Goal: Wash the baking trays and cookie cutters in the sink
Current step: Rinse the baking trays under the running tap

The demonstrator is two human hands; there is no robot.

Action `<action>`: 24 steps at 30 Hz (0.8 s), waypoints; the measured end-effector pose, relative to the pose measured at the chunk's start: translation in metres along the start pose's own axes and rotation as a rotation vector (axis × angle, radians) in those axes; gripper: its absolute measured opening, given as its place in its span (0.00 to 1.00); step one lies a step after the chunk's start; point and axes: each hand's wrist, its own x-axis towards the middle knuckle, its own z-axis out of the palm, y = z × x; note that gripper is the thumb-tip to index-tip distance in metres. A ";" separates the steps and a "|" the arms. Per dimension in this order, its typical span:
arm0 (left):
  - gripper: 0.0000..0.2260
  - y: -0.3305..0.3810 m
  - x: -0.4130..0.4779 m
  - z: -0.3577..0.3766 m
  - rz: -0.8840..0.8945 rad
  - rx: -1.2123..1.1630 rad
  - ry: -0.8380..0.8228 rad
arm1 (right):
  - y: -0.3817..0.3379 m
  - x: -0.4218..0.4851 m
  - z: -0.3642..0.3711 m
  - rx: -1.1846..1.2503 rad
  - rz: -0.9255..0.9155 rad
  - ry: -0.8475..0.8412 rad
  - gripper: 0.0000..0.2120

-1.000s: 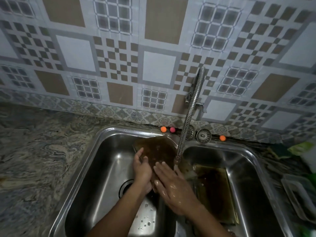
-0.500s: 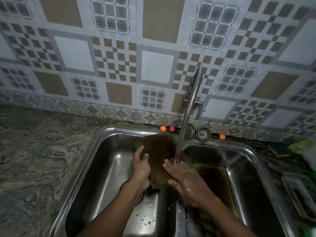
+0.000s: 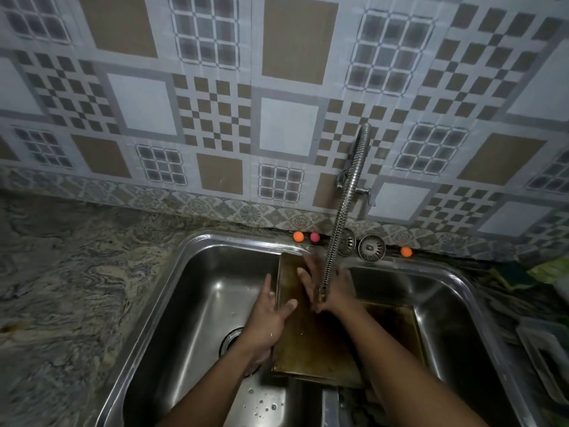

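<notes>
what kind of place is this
Most likely a home kitchen: a double-bowl steel sink set in a marbled stone counter, a flexible tap on the patterned tiled wall, and a browned baking tray under the spout.

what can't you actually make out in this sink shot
1. Right hand: head view, motion-blurred and crossed by the faucet hose; a sponge under it cannot be told.
2. Second tray: head view, right forearm and the held tray cover most of it.
3. Clear container: head view, cut by the right edge.
4. Cookie cutters: none made out; sink too dim.
</notes>
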 end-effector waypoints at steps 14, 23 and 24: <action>0.23 -0.007 0.008 -0.008 0.021 0.246 -0.123 | 0.012 -0.023 0.017 0.221 -0.437 0.097 0.18; 0.28 -0.011 0.007 -0.018 0.051 0.270 -0.107 | 0.011 -0.036 0.046 0.200 -0.281 -0.031 0.27; 0.28 -0.013 0.006 -0.021 0.040 0.262 -0.105 | 0.018 -0.036 0.048 0.185 -0.249 -0.027 0.26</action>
